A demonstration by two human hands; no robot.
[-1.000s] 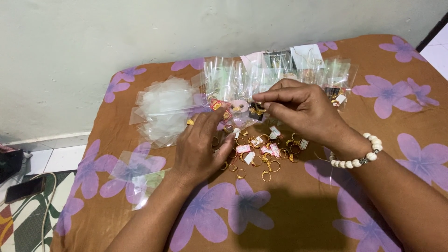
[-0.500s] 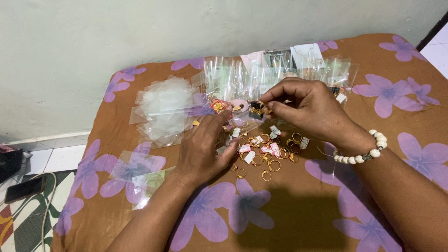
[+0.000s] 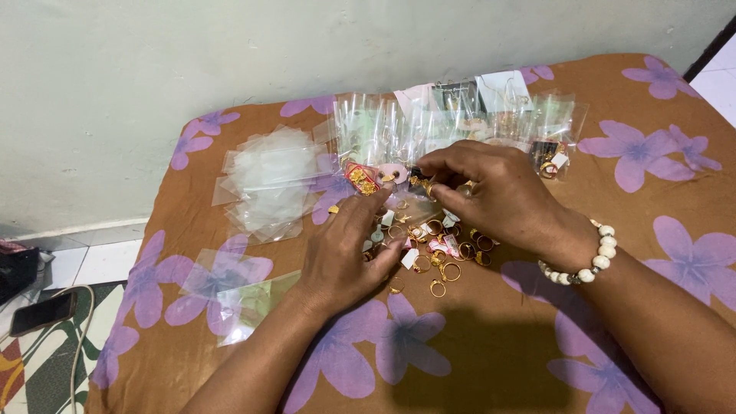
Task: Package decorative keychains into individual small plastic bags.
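On the tiled floor at the far left, a dark phone (image 3: 42, 313) lies on a patterned mat with a pale cable (image 3: 80, 337) looping past it. Behind everything runs a plain off-white wall (image 3: 230, 61), meeting the floor just beside the surface I work on. That surface is covered by a brown cloth printed with large purple flowers (image 3: 192, 222), and it fills most of the view.

On the cloth's left part, a few empty clear plastic sleeves (image 3: 230, 295) lie loose near my forearm. Further back sits a heaped pile of empty clear plastic bags (image 3: 268, 184). To its right, along the wall side, a row of small clear bags holding jewellery and cards (image 3: 460, 115) overlap one another.

My left hand (image 3: 345, 253) rests palm down, fingers stretched forward and slightly apart, its fingertips touching a small clear bag with gold pieces inside (image 3: 362, 179). Between my hands, a scatter of gold-coloured rings with pink and white tags (image 3: 437, 249) lies on the cloth, partly under my fingers.

My right hand (image 3: 498, 192) is curled, thumb and fingertips pressed together on a small gold piece (image 3: 420, 182) just above the scatter; I cannot tell exactly what it is. A bracelet of white beads (image 3: 590, 257) circles my right wrist. At the far right edge, pale floor tiles (image 3: 721, 80) show beyond the cloth.
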